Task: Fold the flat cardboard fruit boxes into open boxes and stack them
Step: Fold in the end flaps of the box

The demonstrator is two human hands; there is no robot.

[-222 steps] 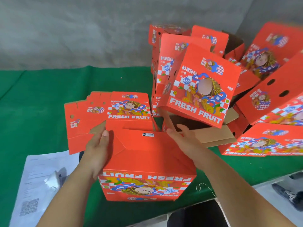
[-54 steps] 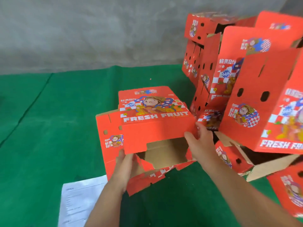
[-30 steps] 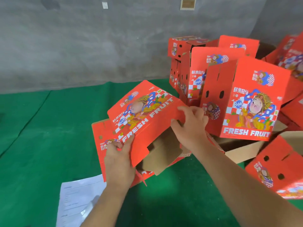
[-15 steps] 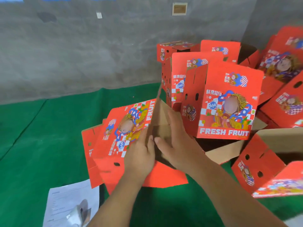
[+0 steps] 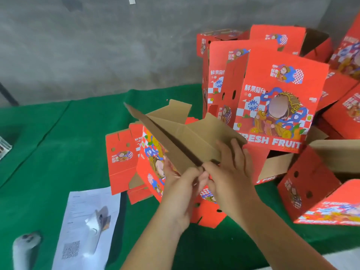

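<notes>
Both hands (image 5: 206,184) gripping half-opened red box (image 5: 187,141), folded boxes (image 5: 280,98) behind

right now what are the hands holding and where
Both the left hand and right hand grip one half-opened cardboard box at its near corner, fingers on the brown inside.

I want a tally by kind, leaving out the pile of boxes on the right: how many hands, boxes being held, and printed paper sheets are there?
Hands: 2 (left hand, right hand)
Half-folded box, held by both hands: 1
Printed paper sheet: 1
Total: 4
</notes>
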